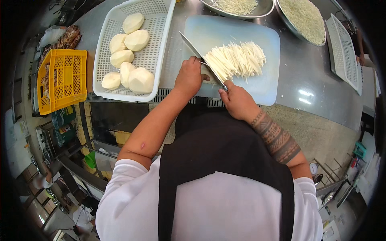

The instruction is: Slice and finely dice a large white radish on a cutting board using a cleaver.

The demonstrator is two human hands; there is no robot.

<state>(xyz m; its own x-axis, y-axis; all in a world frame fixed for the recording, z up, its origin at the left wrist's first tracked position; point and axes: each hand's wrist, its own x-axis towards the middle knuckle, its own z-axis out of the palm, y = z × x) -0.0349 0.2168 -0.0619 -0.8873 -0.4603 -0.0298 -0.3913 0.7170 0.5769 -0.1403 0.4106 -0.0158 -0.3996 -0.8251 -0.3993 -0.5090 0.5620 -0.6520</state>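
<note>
My right hand [236, 99] grips the handle of a kitchen knife [199, 55], whose blade slants up and left over a pale plastic cutting board [265, 36]. Just left of the blade, my left hand [190, 75] rests with bent fingers on a pale sliced piece [209, 79], mostly hidden under the hand and knife. To the right of the blade lies a long heap of thin white vegetable strips [238, 60]. Several peeled pale root vegetables [141, 80] sit in a white perforated plastic basket [164, 45] left of the board.
Two metal bowls of finely cut white pieces, one [238, 15] behind the board and one [324, 37] at back right, stand on the steel table [313, 84]. A yellow crate [68, 81] is at far left, another white basket [346, 57] at right. Other people appear near the edges.
</note>
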